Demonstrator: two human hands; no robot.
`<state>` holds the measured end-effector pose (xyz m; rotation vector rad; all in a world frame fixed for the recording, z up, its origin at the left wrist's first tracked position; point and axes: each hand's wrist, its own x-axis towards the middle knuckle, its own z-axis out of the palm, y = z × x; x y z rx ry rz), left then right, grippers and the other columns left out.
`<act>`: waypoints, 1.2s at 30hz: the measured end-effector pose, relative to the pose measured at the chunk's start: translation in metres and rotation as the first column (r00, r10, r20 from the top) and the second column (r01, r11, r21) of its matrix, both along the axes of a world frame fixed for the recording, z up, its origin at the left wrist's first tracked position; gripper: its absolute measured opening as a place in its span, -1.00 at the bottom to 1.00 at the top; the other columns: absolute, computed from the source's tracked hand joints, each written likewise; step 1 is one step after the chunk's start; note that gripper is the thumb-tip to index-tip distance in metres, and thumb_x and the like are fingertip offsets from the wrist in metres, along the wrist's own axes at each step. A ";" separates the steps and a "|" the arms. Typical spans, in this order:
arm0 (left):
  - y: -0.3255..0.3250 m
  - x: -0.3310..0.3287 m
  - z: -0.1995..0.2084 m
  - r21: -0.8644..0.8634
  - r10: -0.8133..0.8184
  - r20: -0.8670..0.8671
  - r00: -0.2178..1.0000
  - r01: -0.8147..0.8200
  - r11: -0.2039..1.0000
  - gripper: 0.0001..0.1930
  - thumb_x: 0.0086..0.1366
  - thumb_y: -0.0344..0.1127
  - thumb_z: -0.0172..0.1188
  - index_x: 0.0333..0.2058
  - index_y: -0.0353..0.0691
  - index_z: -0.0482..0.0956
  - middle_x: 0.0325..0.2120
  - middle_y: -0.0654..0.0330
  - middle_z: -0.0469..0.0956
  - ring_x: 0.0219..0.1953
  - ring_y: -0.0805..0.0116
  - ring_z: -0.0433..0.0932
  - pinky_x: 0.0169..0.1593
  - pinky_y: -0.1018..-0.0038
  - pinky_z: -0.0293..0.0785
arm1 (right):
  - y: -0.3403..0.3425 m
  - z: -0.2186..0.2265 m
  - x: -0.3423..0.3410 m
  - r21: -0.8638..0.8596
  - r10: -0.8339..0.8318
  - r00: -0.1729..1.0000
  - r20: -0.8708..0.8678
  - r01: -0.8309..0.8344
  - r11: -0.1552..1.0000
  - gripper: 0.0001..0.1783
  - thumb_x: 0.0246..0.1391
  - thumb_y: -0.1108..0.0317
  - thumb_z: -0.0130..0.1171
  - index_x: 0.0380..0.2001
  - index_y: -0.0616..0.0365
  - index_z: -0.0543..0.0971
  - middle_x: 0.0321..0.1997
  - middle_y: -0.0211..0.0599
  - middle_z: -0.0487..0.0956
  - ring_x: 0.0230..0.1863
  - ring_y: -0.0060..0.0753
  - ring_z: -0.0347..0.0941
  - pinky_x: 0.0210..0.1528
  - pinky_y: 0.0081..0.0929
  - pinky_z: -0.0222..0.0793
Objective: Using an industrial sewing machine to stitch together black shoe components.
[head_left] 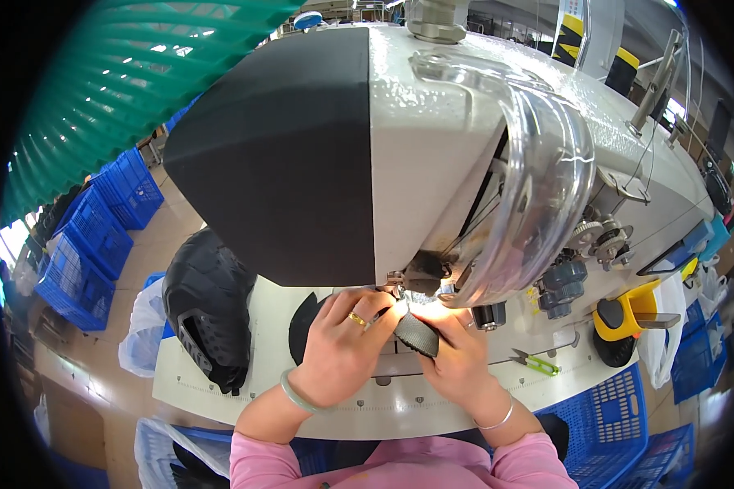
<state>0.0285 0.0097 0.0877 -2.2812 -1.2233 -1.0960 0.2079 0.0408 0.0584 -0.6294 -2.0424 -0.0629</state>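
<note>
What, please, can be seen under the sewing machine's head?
The left hand and right hand hold a grey fabric piece there; fingers cover part of it, and what lies beneath is hidden.

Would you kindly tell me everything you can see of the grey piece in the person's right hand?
The grey piece is small, with a finely textured, mesh-like surface, probably fabric, and a darker lower edge. It slants down to the right just below the sewing machine head. The right hand grips its right side; the left hand seems to touch its upper left. Fingers and glare obscure its far end.
</note>
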 end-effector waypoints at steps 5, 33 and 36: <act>0.008 -0.002 -0.002 0.022 0.009 0.122 0.993 -0.012 1.000 -0.72 -0.07 -0.51 0.27 -0.29 -0.22 0.63 -0.38 0.22 0.54 -0.40 0.25 0.54 -0.40 0.45 0.48 | 0.001 -0.004 -0.008 -0.032 -0.083 0.996 0.021 0.084 0.996 -0.60 -0.31 0.52 0.31 -0.24 0.17 0.63 -0.17 -0.36 0.56 -0.18 -0.28 0.45 -0.09 -0.28 0.24; 0.015 0.006 -0.006 0.141 0.088 0.088 0.992 -0.100 0.985 -0.75 -0.10 -0.43 0.34 -0.35 -0.19 0.62 -0.42 0.26 0.54 -0.44 0.31 0.52 -0.45 0.45 0.44 | 0.016 -0.011 0.003 -0.201 0.248 0.964 -0.101 -0.264 0.943 -0.54 -0.08 0.46 0.27 -0.03 -0.11 0.64 -0.43 -0.55 0.65 -0.44 -0.38 0.47 -0.29 -0.37 0.13; 0.005 0.001 -0.001 0.074 0.051 -0.008 0.999 -0.050 0.996 -0.71 -0.15 -0.41 0.28 -0.33 -0.17 0.62 -0.34 0.26 0.54 -0.30 0.28 0.54 -0.36 0.42 0.48 | 0.013 -0.010 0.011 -0.164 0.224 0.974 0.025 -0.217 0.962 -0.49 -0.17 0.50 0.25 -0.07 -0.17 0.65 -0.57 -0.53 0.56 -0.52 -0.35 0.44 -0.38 -0.38 0.15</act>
